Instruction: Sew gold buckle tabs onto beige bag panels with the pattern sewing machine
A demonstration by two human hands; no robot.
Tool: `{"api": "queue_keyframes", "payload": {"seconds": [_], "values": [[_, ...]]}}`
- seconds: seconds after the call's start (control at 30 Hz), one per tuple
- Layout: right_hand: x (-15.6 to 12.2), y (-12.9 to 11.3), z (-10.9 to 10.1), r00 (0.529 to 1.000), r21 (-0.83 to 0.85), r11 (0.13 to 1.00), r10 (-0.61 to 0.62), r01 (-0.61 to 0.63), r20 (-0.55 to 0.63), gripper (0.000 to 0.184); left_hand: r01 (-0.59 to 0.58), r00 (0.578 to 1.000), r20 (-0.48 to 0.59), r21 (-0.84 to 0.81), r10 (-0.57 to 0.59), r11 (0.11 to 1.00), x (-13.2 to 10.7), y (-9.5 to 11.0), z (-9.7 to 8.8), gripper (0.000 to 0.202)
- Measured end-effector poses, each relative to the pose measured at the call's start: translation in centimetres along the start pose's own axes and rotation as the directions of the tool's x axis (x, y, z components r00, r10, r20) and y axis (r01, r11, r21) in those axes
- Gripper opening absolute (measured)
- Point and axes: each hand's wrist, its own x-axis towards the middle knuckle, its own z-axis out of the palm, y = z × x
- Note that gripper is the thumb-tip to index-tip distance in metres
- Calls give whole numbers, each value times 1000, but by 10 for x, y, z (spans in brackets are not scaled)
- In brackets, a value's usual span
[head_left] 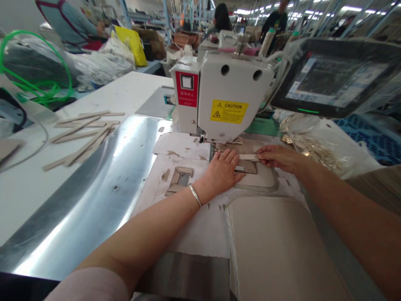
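Note:
My left hand (222, 172) lies flat, fingers stretched out, on the work under the head of a sewing machine (228, 83). By its fingertips runs a narrow beige strip (248, 157). The strip's right end is pinched between the thumb and fingers of my right hand (277, 158). Beneath the strip is a beige rounded panel (265, 179), with a darker rectangular plate (251, 167) on it. A small pale metal-looking piece (239, 168) shows beside my left hand. That hand hides part of the panel and the strip's left end.
A stack of beige panels (275, 238) lies in front. Several loose strips (83, 136) are on the white table (19, 200) at left, past a shiny metal plate (103, 184). A screen (335, 79) and a plastic bag of gold-coloured parts (313, 138) stand right. Co-workers are behind.

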Motion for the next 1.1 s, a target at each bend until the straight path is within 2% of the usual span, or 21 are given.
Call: {"api": "queue_keyframes", "payload": {"seconds": [0.17,0.37,0.53,0.63,0.83,0.97,1.1], "values": [[0,-6,1,995,-182,978,-101,98,-7,18,2,1000,17,-5,-2,1000,1,-1,1,64],[2,-13,4,979,-402,893,-192,201,63,20,2,1000,-4,15,-2,1000,1,-1,4,64],[3,-13,14,997,-478,877,-66,40,-38,21,-6,1000,-10,43,7,999,-1,-3,5,64],[0,-10,18,998,-436,900,-6,-19,-56,21,-11,1000,-10,64,12,998,2,-2,8,64],[-9,-6,16,997,-242,967,73,-81,-39,19,-211,977,-22,5,211,977,25,18,19,52],[-8,-2,13,997,-211,975,67,-74,-37,13,-174,983,-68,0,173,985,25,22,17,54],[-1,5,9,997,-230,970,78,-81,-24,15,-82,995,-61,19,83,996,-1,0,0,54]]}}
